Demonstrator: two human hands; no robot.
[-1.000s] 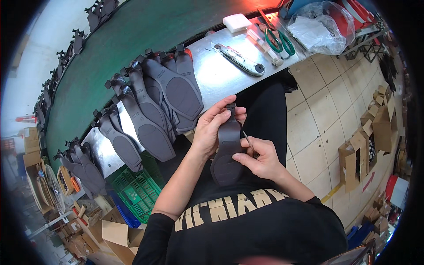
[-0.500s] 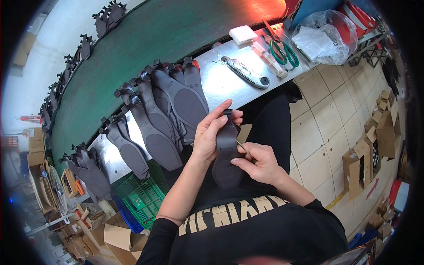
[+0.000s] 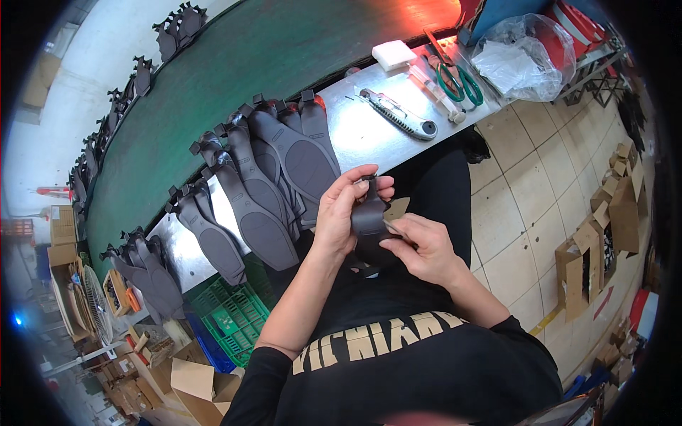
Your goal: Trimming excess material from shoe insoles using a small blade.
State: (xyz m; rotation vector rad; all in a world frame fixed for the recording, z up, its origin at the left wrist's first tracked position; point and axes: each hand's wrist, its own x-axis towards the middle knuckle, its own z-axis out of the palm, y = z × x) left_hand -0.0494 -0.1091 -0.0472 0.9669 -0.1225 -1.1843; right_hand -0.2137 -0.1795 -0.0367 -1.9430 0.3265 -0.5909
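A: What do the two hands hold at this moment?

B: Both hold one dark grey rubber shoe sole [image 3: 369, 220], above the lap and just in front of the grey metal bench [image 3: 369, 131]. The left hand [image 3: 341, 213] is clenched around its upper end, with the fingers [image 3: 369, 186] curled over the top. The right hand [image 3: 419, 245] pinches a thin pale tool [image 3: 393, 226] (I cannot tell what kind, a blade or a small stick) against the edge of the sole, its fingers closed on it.

A: And what lies on the bench?

B: On the left part of the bench there is a row of similar dark grey soles [image 3: 284, 167], leaning over the bench edge in overlapping groups. On its right part lie a silver utility knife [image 3: 398, 113], green-handled scissors [image 3: 455, 78], a white rectangular block [image 3: 394, 53] and a clear plastic bag [image 3: 522, 53]. Below the bench, at the left, stands a green plastic crate [image 3: 231, 316].

A: How far is the work, in your opinion?

B: I judge it is somewhere in the middle. Many soles already hang at the bench, but the pictures do not show which of them are treated and which wait. The sole in the hands seems to be in work along its edge, not yet put down. More dark soles [image 3: 177, 25] lie on the green belt [image 3: 270, 64] behind the bench, so I think plenty remains.
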